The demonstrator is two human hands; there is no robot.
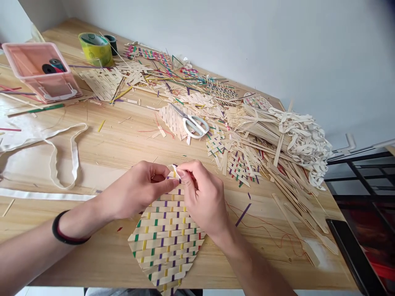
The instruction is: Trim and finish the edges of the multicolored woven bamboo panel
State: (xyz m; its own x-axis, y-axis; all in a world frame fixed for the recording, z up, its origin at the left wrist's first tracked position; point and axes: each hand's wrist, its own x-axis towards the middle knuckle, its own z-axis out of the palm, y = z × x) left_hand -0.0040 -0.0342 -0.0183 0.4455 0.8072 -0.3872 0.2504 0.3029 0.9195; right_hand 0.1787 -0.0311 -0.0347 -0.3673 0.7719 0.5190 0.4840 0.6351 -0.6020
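Note:
A leaf-shaped mat woven from pale, purple, yellow and green strips (168, 242) hangs over the table's front edge, its lower tip toward me. My left hand (143, 187) is closed on the mat's top end, thumb lying over the weave. Beside it, my right hand (203, 193) pinches a small white strip (174, 168) at that same end. The fingertips hide most of the strip, so how it sits on the mat's edge cannot be seen. White cloth tape (46, 194) runs flat along the table to my left forearm.
White-handled scissors (196, 126) lie beyond my hands among woven scraps. A pink plastic box (58, 82) and a yellow tape roll (96, 49) stand at the back left. Bundled strips (256, 119) and coiled white tape (308, 139) fill the right; a black phone (348, 255) lies at the edge.

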